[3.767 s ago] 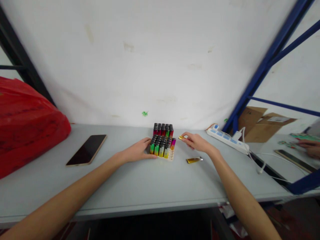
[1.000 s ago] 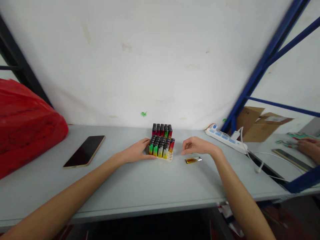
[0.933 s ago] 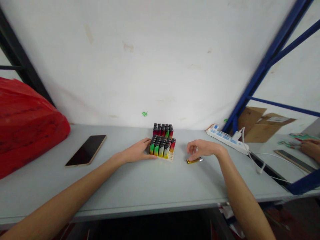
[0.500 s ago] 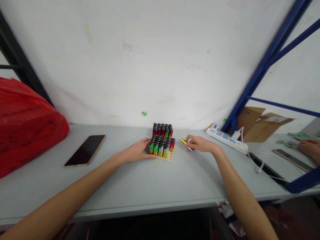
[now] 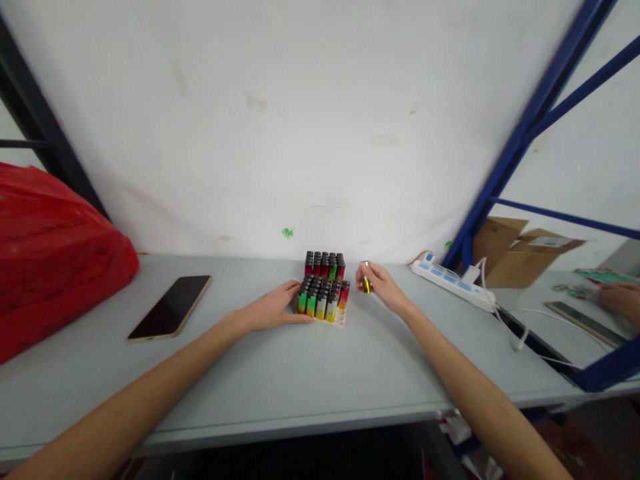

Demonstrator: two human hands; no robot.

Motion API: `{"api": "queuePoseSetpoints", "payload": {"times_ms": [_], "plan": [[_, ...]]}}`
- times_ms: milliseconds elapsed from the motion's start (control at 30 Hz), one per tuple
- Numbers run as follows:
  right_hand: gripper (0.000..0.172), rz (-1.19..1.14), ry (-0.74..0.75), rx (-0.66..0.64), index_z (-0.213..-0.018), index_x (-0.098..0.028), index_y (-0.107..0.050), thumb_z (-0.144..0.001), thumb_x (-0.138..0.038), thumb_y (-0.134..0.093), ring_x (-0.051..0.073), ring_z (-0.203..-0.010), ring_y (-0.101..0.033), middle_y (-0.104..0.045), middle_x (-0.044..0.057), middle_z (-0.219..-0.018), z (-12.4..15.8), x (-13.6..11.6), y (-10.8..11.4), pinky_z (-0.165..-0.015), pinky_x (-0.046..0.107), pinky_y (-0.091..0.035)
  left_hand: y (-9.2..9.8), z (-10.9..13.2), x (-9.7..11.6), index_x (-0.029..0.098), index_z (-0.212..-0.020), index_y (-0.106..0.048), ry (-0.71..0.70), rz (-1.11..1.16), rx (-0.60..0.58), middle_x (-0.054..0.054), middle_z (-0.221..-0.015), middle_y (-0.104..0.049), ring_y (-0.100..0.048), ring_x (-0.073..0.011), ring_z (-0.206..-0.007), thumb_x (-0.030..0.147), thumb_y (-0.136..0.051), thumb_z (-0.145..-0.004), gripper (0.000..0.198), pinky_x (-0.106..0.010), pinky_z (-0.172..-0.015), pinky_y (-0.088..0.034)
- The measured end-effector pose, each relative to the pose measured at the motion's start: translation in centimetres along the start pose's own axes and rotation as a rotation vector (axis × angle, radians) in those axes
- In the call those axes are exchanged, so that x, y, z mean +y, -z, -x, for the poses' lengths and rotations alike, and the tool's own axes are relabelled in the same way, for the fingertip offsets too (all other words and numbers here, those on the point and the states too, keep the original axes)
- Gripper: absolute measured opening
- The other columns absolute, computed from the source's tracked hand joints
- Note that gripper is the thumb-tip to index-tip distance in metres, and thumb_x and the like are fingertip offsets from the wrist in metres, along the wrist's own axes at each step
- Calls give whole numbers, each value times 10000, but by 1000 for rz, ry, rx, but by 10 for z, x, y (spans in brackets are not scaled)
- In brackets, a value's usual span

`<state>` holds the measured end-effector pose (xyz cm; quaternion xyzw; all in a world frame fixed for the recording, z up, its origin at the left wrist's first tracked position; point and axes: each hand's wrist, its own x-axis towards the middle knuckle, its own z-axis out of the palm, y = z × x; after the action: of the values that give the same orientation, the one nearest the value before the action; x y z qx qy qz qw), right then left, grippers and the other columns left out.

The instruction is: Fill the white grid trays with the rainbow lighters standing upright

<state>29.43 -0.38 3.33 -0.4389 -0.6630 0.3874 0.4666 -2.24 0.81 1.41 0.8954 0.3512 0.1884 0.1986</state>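
Observation:
A pale lighter tray (image 5: 339, 320) stands mid-table, filled with upright lighters (image 5: 321, 305) in green, silver, yellow and red with black tops. A few slots at its near right corner hold nothing. My left hand (image 5: 274, 307) grips the tray's left side, thumb along the front edge and fingers behind. Just right of the tray, above the table, my right hand (image 5: 376, 279) is closed on a shiny gold lighter (image 5: 367, 285), which is held nearly upright. Directly behind the tray is a second block of lighters (image 5: 325, 265), mostly red, with black tops.
A phone (image 5: 171, 308) lies at left, beside a red plastic bag (image 5: 55, 260). To the right are a white power strip (image 5: 453, 280) with cables, a blue metal frame (image 5: 510, 157) and a cardboard box (image 5: 525, 257). Another person's hand (image 5: 623, 300) shows at the far right.
My right hand has moved slightly left toward the tray and turned the gold lighter from lying slanted to nearly upright. My left hand has stayed on the tray.

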Motion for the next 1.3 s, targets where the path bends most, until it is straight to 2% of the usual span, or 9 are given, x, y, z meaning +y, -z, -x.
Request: {"api": "queuePoseSetpoints", "payload": {"times_ms": [100,200,367,600,867,967,1033,1167,1300], "plan": [[610,-92,-49,-60,-862,-247,-477,-853,-852,-546,102,-511,-411,-440,-78,-648,4,-5,-10,-500,240,-407,0,0,-1,181,-1445,-586,9,10,10,-145,-1455,-604,-577,-376,-1367,703,-760,-820,833,-454,-1216,-436],[622,-38,-94,23,-781,-261,-396,-847,-867,-523,93,-463,-263,-306,-101,-589,5,-5,-18,-427,227,-256,0,0,0,211,-1435,-596,12,11,0,-140,-1454,-609,-583,-370,-1360,707,-760,-819,808,-474,-1215,-435],[596,250,9,211,-598,-249,-387,-917,-746,-475,128,-516,-365,-392,-33,-533,4,1,-26,-500,282,-305,0,-1,1,209,-1440,-593,0,9,6,-148,-1477,-596,-563,-373,-1378,705,-759,-819,812,-481,-1226,-419],[506,460,117,219,-606,-246,-375,-961,-602,-433,145,-586,-421,-437,-20,-571,4,-3,-23,-594,293,-333,2,0,3,221,-1403,-621,4,13,17,-132,-1440,-625,-602,-372,-1325,714,-749,-818,775,-487,-1207,-442],[398,409,203,-91,-911,-245,-490,-1081,-585,-372,151,-629,-562,-592,-30,-676,22,-42,-4,-683,284,-456,1,0,0,217,-1444,-597,2,5,8,-136,-1467,-609,-583,-373,-1358,720,-742,-828,808,-485,-1225,-423],[422,507,289,-163,-894,-220,-589,-1057,-583,-448,179,-769,-619,-672,46,-833,27,-54,4,-719,292,-484,0,0,-2,225,-1464,-580,-17,13,5,-135,-1476,-600,-572,-369,-1368,736,-732,-833,827,-493,-1232,-410],[440,625,323,-190,-816,-207,-622,-1030,-576,-513,171,-717,-578,-652,45,-791,29,-58,7,-663,286,-448,-1,0,-3,236,-1479,-564,-23,12,3,-129,-1483,-594,-569,-365,-1372,740,-726,-837,832,-484,-1232,-410],[442,681,248,-333,-762,-199,-648,-1012,-556,-571,130,-549,-500,-603,-12,-612,33,-60,4,-564,267,-362,-1,0,-2,239,-1476,-562,3,-6,-2,-123,-1475,-596,-573,-364,-1371,739,-724,-835,829,-463,-1222,-424],[403,590,194,-419,-894,-189,-741,-994,-557,-612,170,-614,-649,-740,28,-716,33,-59,-1,-580,259,-434,0,0,0,221,-1458,-573,16,-3,-4,-135,-1477,-594,-579,-369,-1363,721,-743,-825,824,-472,-1225,-419]]}}
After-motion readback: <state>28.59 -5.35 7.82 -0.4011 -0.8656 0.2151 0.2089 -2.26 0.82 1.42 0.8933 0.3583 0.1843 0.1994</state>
